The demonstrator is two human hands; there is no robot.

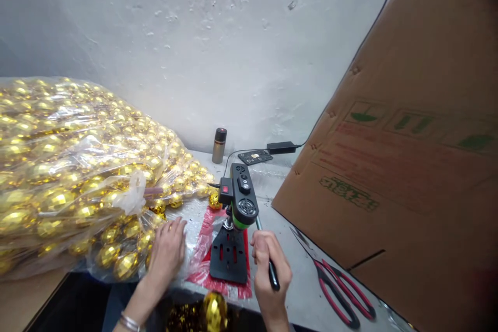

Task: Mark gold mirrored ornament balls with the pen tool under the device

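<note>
A small black bench machine (244,194) stands on a slotted black base plate (229,264), which lies over red plastic sheeting (199,249). My right hand (271,270) is closed around the black-gripped lever handle on the machine's right side. My left hand (168,249) lies with fingers stretched at the opening of a clear plastic bag (134,194) full of shiny gold faceted balls (126,264). It touches the bag's edge; anything under the palm is hidden. One gold ball (214,201) sits behind the machine, and another gold ball (215,311) is at the table's front edge.
Red-and-black handled scissors (342,290) lie on the right, beside a large cardboard box (404,155). Toward the wall are a small dark-capped bottle (219,145), a black flat card-like item (254,156) and a black power adapter (280,147) with its cable.
</note>
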